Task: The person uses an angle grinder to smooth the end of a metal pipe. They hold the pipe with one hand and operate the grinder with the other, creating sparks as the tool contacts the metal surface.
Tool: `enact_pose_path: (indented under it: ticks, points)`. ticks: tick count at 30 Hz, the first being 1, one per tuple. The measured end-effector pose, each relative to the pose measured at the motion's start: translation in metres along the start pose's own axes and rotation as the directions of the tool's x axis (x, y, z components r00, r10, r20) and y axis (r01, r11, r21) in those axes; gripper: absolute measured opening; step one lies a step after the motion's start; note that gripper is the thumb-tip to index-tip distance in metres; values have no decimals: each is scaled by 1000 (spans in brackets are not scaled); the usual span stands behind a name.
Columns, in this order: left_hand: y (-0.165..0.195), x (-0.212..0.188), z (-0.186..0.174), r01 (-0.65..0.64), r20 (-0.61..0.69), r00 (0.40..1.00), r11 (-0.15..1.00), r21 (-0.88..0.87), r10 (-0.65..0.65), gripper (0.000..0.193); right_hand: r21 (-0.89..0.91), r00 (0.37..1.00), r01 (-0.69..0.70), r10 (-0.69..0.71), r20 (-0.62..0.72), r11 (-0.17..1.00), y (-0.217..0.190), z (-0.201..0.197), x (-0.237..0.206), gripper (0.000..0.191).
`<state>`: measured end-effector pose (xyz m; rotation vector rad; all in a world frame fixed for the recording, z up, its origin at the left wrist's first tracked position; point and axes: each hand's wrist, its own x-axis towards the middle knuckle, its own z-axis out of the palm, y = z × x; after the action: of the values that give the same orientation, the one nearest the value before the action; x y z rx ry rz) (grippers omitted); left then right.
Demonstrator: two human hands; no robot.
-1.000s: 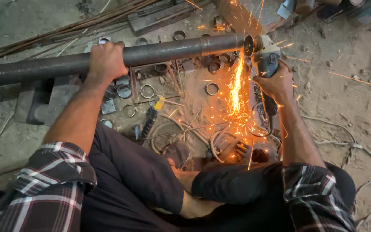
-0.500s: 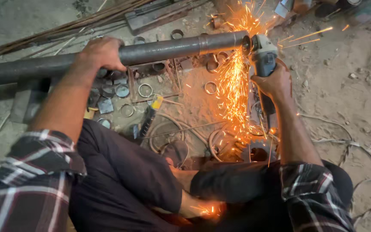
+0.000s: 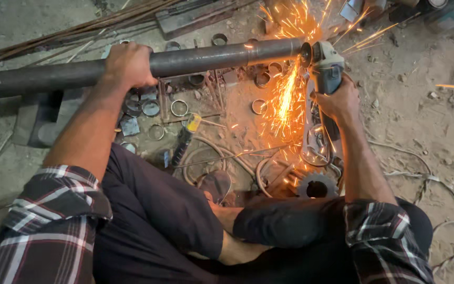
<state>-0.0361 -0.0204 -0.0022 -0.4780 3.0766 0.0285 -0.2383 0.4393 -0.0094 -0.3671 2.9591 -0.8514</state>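
A long dark steel pipe point(image 3: 211, 57) lies across the upper part of the head view. My left hand point(image 3: 129, 64) presses down on top of it near its middle. My right hand point(image 3: 337, 100) grips the body of an angle grinder point(image 3: 324, 66), whose disc meets the pipe's right end. Orange sparks point(image 3: 285, 100) spray downward and upward from that contact. I sit on the ground with legs folded, in dark trousers and a plaid shirt.
Several cut metal rings point(image 3: 178, 108) and scrap pieces lie on the dirt under the pipe. A toothed gear point(image 3: 316, 185) sits by my right knee. Thin rods point(image 3: 69, 29) lie at the upper left. A cable point(image 3: 437, 179) curls over the ground on the right.
The grinder disc has stayed at the pipe's right end. The spark spray has changed, now also shooting up and to the right. My left hand keeps its hold on the pipe.
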Motion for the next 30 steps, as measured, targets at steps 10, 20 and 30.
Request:
enact_pose_path:
  ticks: [10,20,30]
  points:
    - [3,-5,9,-27,-148,988,997,67,36,61,2,999,38,-37,-34,999,3,2,-1,66]
    - [5,-8,12,4,-121,993,998,61,3,57,33,999,28,-27,-32,999,4,3,-1,66]
    - [17,-7,-29,5,0,1000,999,-49,-5,64,209,1000,19,-15,-22,978,-26,-26,-18,64]
